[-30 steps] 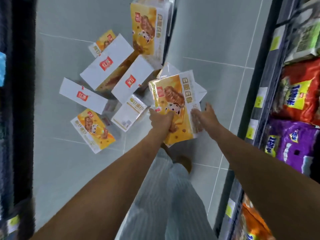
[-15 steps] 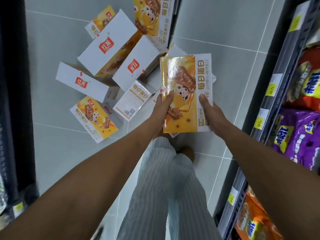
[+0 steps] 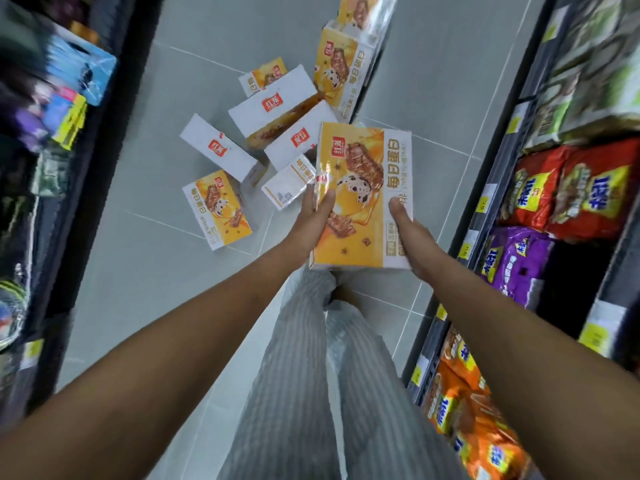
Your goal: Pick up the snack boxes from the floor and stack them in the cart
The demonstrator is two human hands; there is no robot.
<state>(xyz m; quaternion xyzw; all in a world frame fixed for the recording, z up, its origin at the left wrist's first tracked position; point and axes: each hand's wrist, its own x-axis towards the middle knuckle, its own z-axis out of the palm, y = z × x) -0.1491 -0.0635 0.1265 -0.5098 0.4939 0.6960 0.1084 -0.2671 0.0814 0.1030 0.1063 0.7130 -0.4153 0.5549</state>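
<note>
I hold an orange and white snack box (image 3: 360, 188) flat, face up, above the floor, between both hands. My left hand (image 3: 313, 220) grips its left edge with the thumb on top. My right hand (image 3: 407, 230) grips its right edge, thumb on the face too. Several more snack boxes lie scattered on the grey tile floor, among them an orange one (image 3: 218, 207), a white one (image 3: 218, 150) and a small white one (image 3: 289, 181). Boxes stand stacked in the cart (image 3: 377, 53) at the top, orange faces showing (image 3: 341, 71).
Shop shelves line both sides of the narrow aisle: snack bags in red (image 3: 568, 188), purple (image 3: 512, 261) and orange (image 3: 467, 403) on the right, blurred goods (image 3: 65, 102) on the left. My striped trouser legs (image 3: 311, 375) fill the lower middle.
Both hands have lifted the orange box off the floor pile and brought it up and toward me, turning it level. The view has swung, showing more shelving on both sides.
</note>
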